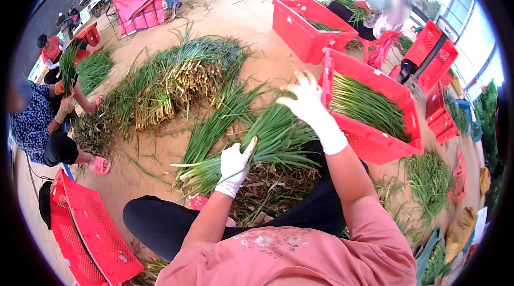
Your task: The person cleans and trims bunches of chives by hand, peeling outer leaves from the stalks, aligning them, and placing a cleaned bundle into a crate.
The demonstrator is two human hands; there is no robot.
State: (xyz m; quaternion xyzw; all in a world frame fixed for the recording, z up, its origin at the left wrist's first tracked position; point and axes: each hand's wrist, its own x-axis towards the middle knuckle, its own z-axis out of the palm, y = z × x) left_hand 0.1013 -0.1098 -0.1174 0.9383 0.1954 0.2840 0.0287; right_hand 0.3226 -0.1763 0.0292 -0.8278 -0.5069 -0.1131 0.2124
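Note:
My left hand [234, 167], in a white glove, is closed around the pale stem end of a bundle of chives [284, 138], its thumb pointing up. The green leaves fan out to the right above my lap. My right hand [306, 97], also gloved in white, is raised beyond the leaves with its fingers apart and nothing in it. More loose chives [214, 136] lie on the ground just past the bundle. Under the bundle, between my legs, is a pile of dry trimmings [273, 189].
A red crate [369, 147] holding chives stands at my right, with another red crate [305, 45] behind it. Ahead lies a large heap of chives [187, 74]. A person [40, 120] sits at left, another [383, 7] at back right. An overturned-looking red crate [91, 232] is at lower left.

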